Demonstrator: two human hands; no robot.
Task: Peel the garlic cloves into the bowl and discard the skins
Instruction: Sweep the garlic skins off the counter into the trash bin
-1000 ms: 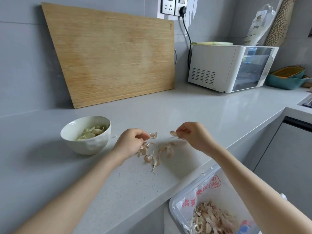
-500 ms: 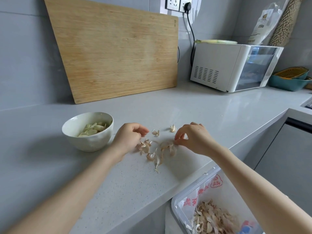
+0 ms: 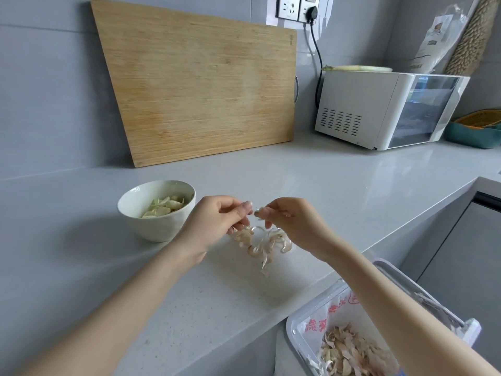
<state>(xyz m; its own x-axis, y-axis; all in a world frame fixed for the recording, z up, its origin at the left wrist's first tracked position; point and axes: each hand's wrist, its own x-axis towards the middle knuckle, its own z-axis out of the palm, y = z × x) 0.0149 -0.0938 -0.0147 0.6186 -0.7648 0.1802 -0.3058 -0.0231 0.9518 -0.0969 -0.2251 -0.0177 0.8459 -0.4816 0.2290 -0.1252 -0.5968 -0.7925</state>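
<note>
A white bowl point(image 3: 130, 198) with several peeled garlic cloves point(image 3: 165, 206) stands on the grey counter, left of my hands. In front of me lies a small pile of papery garlic skins point(image 3: 267, 244). My right hand point(image 3: 294, 225) pinches a small bit of garlic skin point(image 3: 258, 211) just above the pile. My left hand point(image 3: 212, 222) is curled, its fingertips close to that bit and over the left end of the pile. Whether it grips any skin is hidden by its fingers.
An open white bin point(image 3: 294, 325) lined with a printed bag holds many garlic skins point(image 3: 349, 351) below the counter edge at the right. A wooden cutting board point(image 3: 195, 82) leans on the wall. A white microwave point(image 3: 379, 109) and a teal basin point(image 3: 471, 135) stand at the back right.
Both hands have come together over the skin pile. The right hand has picked a small skin bit up from the counter, and the two loose bits behind the pile are out of sight.
</note>
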